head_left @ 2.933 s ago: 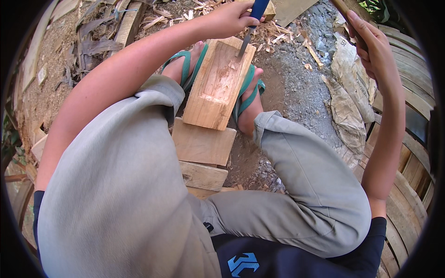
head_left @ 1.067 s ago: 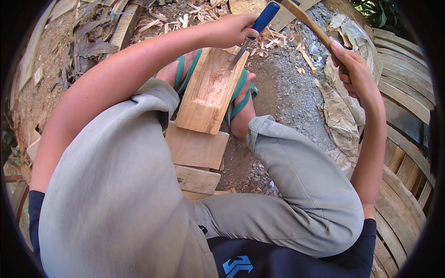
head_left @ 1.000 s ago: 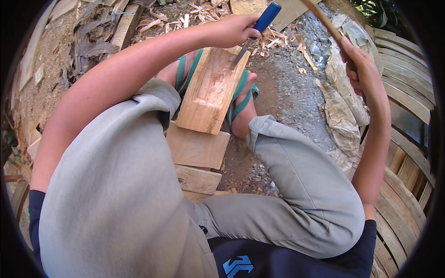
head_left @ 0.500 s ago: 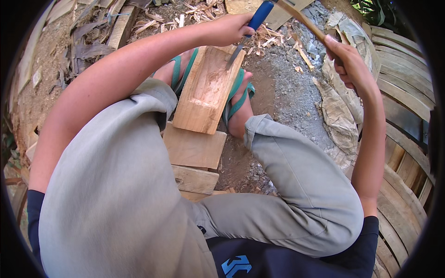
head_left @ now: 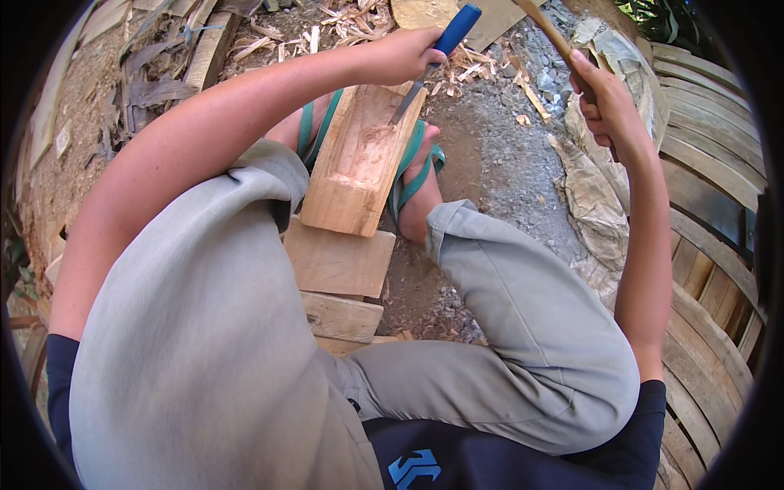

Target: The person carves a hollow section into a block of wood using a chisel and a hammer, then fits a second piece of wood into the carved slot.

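A pale wooden block [head_left: 359, 163] with a hollowed top lies on the ground, held between my two feet in green sandals [head_left: 415, 167]. My left hand [head_left: 400, 55] grips a blue-handled chisel [head_left: 437, 51], its blade tip set into the far end of the hollow. My right hand [head_left: 608, 106] is raised at the upper right, closed round a wooden mallet handle [head_left: 551, 37]. The mallet's head is out of the picture.
Flat wooden boards [head_left: 335, 265] lie under the block, near my knees. Wood chips [head_left: 343, 20] litter the ground beyond the block. Gravel and a crumpled sack [head_left: 592, 196] are to the right, with curved wooden slats [head_left: 710, 245] along the right rim.
The mallet hand has swung up and down several times beside the chisel; now it is lifted clear of the blue handle. The chisel tip stays in the hollow.
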Tool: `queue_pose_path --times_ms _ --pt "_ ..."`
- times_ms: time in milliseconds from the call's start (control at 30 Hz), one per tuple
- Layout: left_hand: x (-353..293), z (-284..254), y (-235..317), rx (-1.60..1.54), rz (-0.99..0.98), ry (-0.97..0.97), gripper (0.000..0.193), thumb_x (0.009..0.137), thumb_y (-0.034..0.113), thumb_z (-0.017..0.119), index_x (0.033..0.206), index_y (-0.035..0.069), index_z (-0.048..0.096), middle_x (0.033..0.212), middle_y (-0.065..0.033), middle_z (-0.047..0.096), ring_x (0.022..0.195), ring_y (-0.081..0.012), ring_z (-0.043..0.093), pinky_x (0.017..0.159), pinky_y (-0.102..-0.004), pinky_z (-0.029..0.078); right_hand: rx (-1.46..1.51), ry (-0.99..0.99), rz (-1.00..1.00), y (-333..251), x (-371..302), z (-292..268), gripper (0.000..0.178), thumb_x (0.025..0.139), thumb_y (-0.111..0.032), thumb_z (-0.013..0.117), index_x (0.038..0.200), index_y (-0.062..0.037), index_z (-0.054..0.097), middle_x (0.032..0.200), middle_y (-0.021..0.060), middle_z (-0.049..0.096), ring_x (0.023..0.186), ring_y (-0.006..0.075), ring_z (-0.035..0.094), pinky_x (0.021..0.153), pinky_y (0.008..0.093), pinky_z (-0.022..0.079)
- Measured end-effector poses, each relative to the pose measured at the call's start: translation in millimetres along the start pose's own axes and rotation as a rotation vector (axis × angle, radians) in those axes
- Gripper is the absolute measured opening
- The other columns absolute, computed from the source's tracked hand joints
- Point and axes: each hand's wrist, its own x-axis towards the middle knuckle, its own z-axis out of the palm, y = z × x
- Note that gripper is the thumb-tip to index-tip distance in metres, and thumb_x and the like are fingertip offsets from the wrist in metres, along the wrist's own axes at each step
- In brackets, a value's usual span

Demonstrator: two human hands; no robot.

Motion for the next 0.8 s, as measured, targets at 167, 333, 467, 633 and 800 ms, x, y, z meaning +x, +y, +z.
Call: queue_pose_path --times_ms 167,333,467,633,800 --pt "-1 2 7 -0.009 -0.014 0.010 0.035 0.107 0.017 0.049 0.138 0.003 0.054 0.133 -0.0129 0.066 0.127 -0.0285 0.061 0.109 -0.0423 0.046 -0.021 -0.022 0.023 10 2 3 0.054 0.097 -0.065 0.056 0.081 -0.0135 0.051 0.055 -0.0107 0.031 0.042 0.0023 0.022 0.038 0.0238 0.014" --pt "3 11 -22 -0.027 0.141 0.170 0.030 0.105 0.027 0.057 0.122 0.002 0.056 0.082 -0.0164 0.064 0.074 -0.0278 0.066 0.069 -0.0418 0.050 0.034 -0.026 0.019 6 2 6 0.054 0.098 -0.065 0.054 0.080 -0.0139 0.050 0.055 -0.0109 0.030 0.042 0.0028 0.021 0.038 0.0248 0.014" --pt "1 7 -15 0.003 0.022 0.066 0.030 0.107 0.021 0.052 0.129 0.002 0.057 0.110 -0.0158 0.067 0.108 -0.0282 0.064 0.094 -0.0415 0.048 0.075 -0.041 0.029 13 2 2 0.054 0.097 -0.065 0.054 0.079 -0.0145 0.049 0.055 -0.0114 0.029 0.042 0.0024 0.020 0.038 0.0244 0.014" --pt "-4 2 -9 -0.018 -0.046 0.035 0.032 0.107 0.020 0.049 0.132 0.002 0.057 0.123 -0.0136 0.070 0.124 -0.0277 0.063 0.107 -0.0409 0.046 0.028 -0.091 0.045 10 -3 13 0.054 0.097 -0.065 0.054 0.078 -0.0152 0.049 0.055 -0.0114 0.029 0.042 0.0020 0.021 0.038 0.0242 0.014" --pt "-28 -12 11 -0.181 0.024 0.013 0.030 0.105 0.021 0.056 0.128 0.000 0.057 0.116 -0.0114 0.071 0.115 -0.0239 0.066 0.105 -0.0393 0.048 0.094 -0.104 0.053 16 -10 23 0.053 0.098 -0.064 0.054 0.077 -0.0154 0.048 0.055 -0.0116 0.030 0.042 0.0018 0.022 0.037 0.0237 0.015"
